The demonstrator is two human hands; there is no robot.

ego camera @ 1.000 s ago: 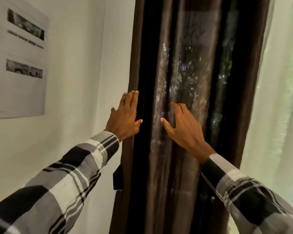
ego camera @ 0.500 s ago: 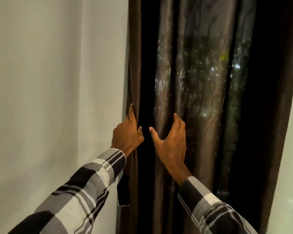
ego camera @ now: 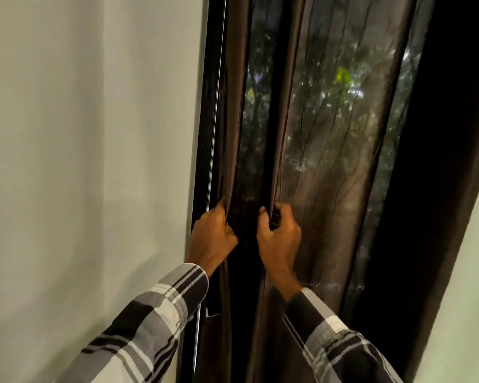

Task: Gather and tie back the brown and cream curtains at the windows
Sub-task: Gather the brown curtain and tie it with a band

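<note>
The left hand (ego camera: 212,239) is curled tight around a fold at the left edge of the brown curtain (ego camera: 329,161), knuckles toward me, the cloth bunched up out of the top of the fist. Just beside it, a dark pleat between the two, the right hand (ego camera: 278,239) grips the next fold over, fingers wrapped in from the right and thumb pressing the fabric from the left. Both arms come up from below in black, grey and white plaid sleeves (ego camera: 155,322). The curtain hangs full length in front of the window, thin enough in its middle panel for tree leaves and spots of daylight to show through, darker in the pleats at either side. Along its left edge runs a dark window frame (ego camera: 205,161), and left of that the plain pale wall (ego camera: 80,161). At the far right a strip of pale cream curtain (ego camera: 470,286) shows
</note>
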